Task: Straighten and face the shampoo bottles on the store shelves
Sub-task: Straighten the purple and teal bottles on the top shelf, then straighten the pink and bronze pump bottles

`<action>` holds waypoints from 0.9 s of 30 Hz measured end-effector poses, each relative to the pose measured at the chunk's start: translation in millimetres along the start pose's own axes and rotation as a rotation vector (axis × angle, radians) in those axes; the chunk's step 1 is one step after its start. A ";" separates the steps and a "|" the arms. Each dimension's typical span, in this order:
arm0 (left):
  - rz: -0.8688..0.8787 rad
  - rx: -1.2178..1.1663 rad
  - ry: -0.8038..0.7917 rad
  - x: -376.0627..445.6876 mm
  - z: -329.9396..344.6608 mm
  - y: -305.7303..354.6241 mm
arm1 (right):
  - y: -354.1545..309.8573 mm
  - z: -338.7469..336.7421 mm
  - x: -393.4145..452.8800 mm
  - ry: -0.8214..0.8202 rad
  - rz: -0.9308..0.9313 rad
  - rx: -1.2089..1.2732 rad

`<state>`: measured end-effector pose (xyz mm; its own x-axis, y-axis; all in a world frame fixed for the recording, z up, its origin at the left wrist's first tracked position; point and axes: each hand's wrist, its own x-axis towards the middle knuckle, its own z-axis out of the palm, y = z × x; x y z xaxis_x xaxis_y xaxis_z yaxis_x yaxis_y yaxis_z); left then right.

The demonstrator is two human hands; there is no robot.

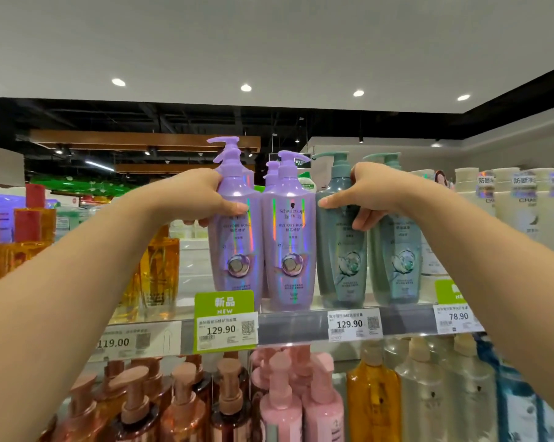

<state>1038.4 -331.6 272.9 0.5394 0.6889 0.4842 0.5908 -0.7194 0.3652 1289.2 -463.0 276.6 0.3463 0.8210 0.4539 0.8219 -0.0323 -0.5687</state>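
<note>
Shampoo bottles on top shelf: purple pair mostly faced, left purple bottle gripped by left hand, fingers curled round; teal bottle gripped likewise by right hand, label turned, facing unfinished.

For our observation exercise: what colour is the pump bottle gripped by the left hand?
Lilac purple plastic pump bottle with iridescent stripes; the head view shows it.
</note>
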 end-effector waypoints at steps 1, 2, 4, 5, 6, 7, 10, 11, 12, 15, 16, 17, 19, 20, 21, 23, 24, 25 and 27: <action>0.005 0.022 -0.004 -1.1 -0.5 0.5 | 0.7 0.9 -1.3 0.012 -0.010 -0.013; 0.010 0.037 -0.002 -2.4 -1.3 1.1 | 2.2 1.8 -2.3 0.026 -0.022 -0.026; 0.015 0.055 0.016 -6.3 -0.8 4.8 | 5.8 4.8 -5.4 0.055 -0.039 -0.046; 0.011 0.072 0.027 -8.7 -0.1 7.8 | 8.2 7.2 -7.2 0.077 -0.044 -0.059; 0.002 0.098 0.039 -11.3 0.2 10.9 | 10.6 9.6 -9.9 0.114 -0.055 -0.090; -0.009 0.131 0.057 -14.5 1.3 14.2 | 13.5 11.1 -13.9 0.175 -0.076 -0.147; -0.045 0.331 0.214 -34.2 9.3 21.7 | 26.7 17.1 -38.7 0.427 -0.210 -0.220; -0.031 0.442 0.332 -44.1 14.5 22.6 | 31.7 21.8 -54.9 0.493 -0.259 -0.139; 0.009 0.522 0.453 -56.7 22.1 23.8 | 37.3 28.2 -73.7 0.538 -0.301 -0.041; 0.187 0.526 0.666 -104.8 57.9 28.5 | 60.7 56.6 -131.6 0.473 -0.328 0.254; 0.259 0.492 0.675 -121.9 72.9 28.7 | 69.9 70.0 -147.1 0.423 -0.295 0.319; 0.325 0.465 0.642 -139.3 89.5 28.2 | 81.1 85.0 -158.0 0.378 -0.243 0.367; 0.416 0.448 0.510 -168.0 127.3 22.6 | 105.9 117.6 -170.6 0.286 -0.109 0.414; 0.416 0.445 0.410 -177.7 147.0 17.7 | 118.1 132.9 -173.7 0.242 -0.049 0.407; 0.397 0.447 0.307 -184.1 166.6 11.5 | 130.1 146.8 -176.7 0.203 -0.002 0.397; 0.331 0.454 0.160 -188.9 203.0 -6.4 | 150.8 168.4 -183.0 0.166 0.088 0.401; 0.292 0.452 0.122 -188.8 217.9 -15.6 | 159.6 176.8 -186.4 0.165 0.130 0.399; 0.246 0.446 0.100 -187.5 230.2 -23.1 | 167.6 184.9 -189.6 0.166 0.163 0.390; 0.147 0.417 0.080 -183.5 249.4 -34.1 | 179.3 201.4 -194.8 0.152 0.214 0.392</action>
<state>1068.9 -411.3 -26.7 0.5976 0.5612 0.5727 0.7114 -0.7006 -0.0558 1278.0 -513.9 -52.0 0.5759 0.7254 0.3770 0.5019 0.0503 -0.8634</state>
